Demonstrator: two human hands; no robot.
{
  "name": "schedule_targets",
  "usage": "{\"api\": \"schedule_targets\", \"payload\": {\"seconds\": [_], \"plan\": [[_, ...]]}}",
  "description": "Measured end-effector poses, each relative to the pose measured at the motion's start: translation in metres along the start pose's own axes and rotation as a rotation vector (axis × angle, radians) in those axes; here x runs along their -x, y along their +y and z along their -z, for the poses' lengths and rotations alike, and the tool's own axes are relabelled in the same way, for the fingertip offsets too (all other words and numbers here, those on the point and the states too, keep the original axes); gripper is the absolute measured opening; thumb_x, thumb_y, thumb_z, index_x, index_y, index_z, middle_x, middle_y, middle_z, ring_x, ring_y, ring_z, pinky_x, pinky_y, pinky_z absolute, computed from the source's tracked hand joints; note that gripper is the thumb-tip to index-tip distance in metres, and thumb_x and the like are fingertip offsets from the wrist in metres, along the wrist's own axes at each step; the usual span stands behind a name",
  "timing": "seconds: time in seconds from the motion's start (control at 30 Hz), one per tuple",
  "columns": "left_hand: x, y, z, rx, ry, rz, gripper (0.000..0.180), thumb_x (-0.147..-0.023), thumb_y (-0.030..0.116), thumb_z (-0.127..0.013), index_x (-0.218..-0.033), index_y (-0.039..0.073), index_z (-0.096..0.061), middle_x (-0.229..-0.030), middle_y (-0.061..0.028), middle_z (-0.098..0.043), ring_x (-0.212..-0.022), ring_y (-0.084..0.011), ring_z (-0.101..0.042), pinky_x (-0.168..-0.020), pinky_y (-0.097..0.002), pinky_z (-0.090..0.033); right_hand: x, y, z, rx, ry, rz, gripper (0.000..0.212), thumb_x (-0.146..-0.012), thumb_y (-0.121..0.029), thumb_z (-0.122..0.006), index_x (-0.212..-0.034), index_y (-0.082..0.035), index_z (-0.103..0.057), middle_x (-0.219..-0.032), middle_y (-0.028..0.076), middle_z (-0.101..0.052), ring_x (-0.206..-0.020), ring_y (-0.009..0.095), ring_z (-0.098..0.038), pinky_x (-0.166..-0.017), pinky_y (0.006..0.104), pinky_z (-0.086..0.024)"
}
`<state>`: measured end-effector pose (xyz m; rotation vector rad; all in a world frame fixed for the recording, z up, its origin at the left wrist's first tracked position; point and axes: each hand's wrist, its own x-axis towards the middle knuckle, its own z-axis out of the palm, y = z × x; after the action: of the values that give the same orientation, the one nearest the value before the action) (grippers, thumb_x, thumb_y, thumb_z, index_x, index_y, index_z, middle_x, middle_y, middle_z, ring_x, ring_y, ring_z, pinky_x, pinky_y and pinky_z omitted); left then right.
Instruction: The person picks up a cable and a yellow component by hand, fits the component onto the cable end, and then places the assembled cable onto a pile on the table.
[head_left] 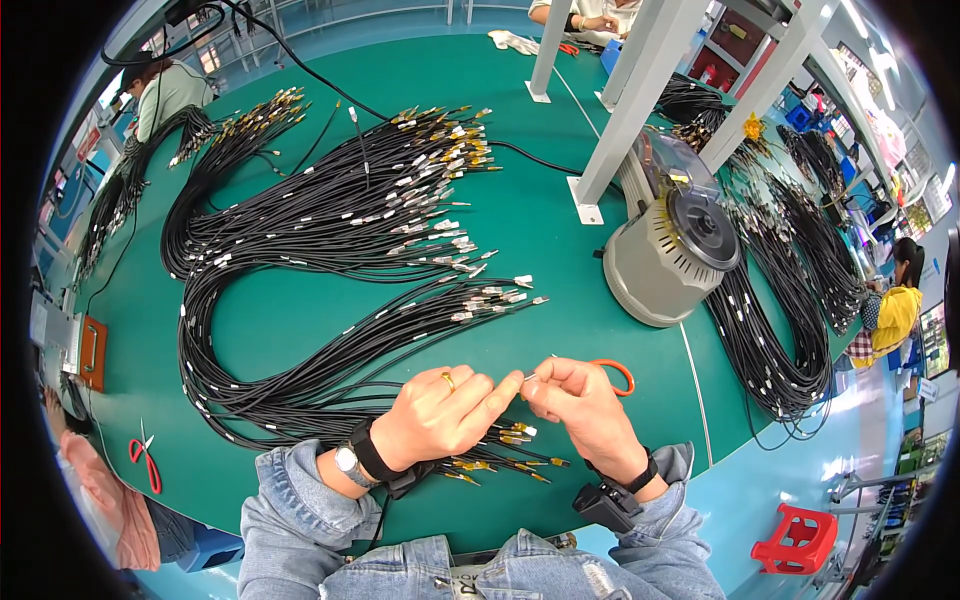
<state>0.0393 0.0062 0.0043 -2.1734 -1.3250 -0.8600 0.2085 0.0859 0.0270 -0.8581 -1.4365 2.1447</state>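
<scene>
My left hand (445,412) is closed, a ring on one finger, its thumb and index fingertips meeting those of my right hand (580,408). Between the fingertips shows a small thin silvery piece (528,377), too small to name. My right hand is closed in a pinch on it. Just beyond the right fingers sits an orange loop handle (622,378), like that of scissors; the rest of it is hidden by the hand. A large bundle of black cables (290,375) with white labels and metal ends curves on the green table, its near ends under my left hand.
A grey round machine (650,270) with a black disc stands right of the hands, beside white metal posts (625,130). More black cables (790,330) lie at right. Red scissors (146,465) rest at left. A red stool (793,540) stands on the floor. Other people sit around.
</scene>
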Motion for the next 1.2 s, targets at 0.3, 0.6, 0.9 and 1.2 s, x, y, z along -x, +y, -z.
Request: {"api": "schedule_targets", "payload": {"seconds": [0.3,0.6,0.9,1.2], "plan": [[0.0,0.003,-0.002,0.005,0.012,0.037,0.034,-0.063,0.004,-0.07,-0.096,0.007,-0.062,-0.06,0.0032,-0.043,-0.046,-0.0101,-0.042,-0.04,-0.0228,-0.033,0.001,0.003,0.007,0.065,-0.031,0.003,0.01,-0.084,-0.01,-0.06,-0.083,0.0,-0.059,-0.08,0.001,-0.061,-0.074,0.005,-0.056,-0.067,0.0191,-0.045],[-0.003,0.005,-0.002,0.007,0.032,0.059,0.03,-0.064,0.005,-0.07,-0.093,0.006,-0.062,-0.057,0.0025,-0.039,-0.046,-0.0105,-0.042,-0.039,-0.0238,-0.03,0.001,0.002,0.008,0.171,-0.034,0.018,0.01,-0.084,-0.009,-0.06,-0.084,0.001,-0.059,-0.08,0.001,-0.061,-0.072,0.004,-0.055,-0.065,0.0188,-0.045],[-0.002,0.006,-0.001,0.003,0.005,0.05,0.029,-0.064,0.005,-0.071,-0.091,0.005,-0.062,-0.058,0.0023,-0.041,-0.046,-0.0108,-0.042,-0.039,-0.0244,-0.029,0.0,0.001,0.008,0.076,-0.055,-0.014,0.01,-0.085,-0.01,-0.059,-0.084,0.0,-0.059,-0.08,0.0,-0.061,-0.072,0.004,-0.055,-0.066,0.0185,-0.045],[-0.009,0.004,-0.007,0.29,0.024,0.272,0.026,-0.067,0.004,-0.07,-0.092,0.003,-0.062,-0.059,-0.0013,-0.046,-0.048,-0.0183,-0.047,-0.043,-0.0284,-0.037,0.001,0.002,0.006,0.179,-0.004,0.075,0.008,-0.082,-0.007,-0.061,-0.081,0.0,-0.057,-0.075,-0.002,-0.057,-0.07,0.004,-0.052,-0.063,0.0193,-0.043]]}}
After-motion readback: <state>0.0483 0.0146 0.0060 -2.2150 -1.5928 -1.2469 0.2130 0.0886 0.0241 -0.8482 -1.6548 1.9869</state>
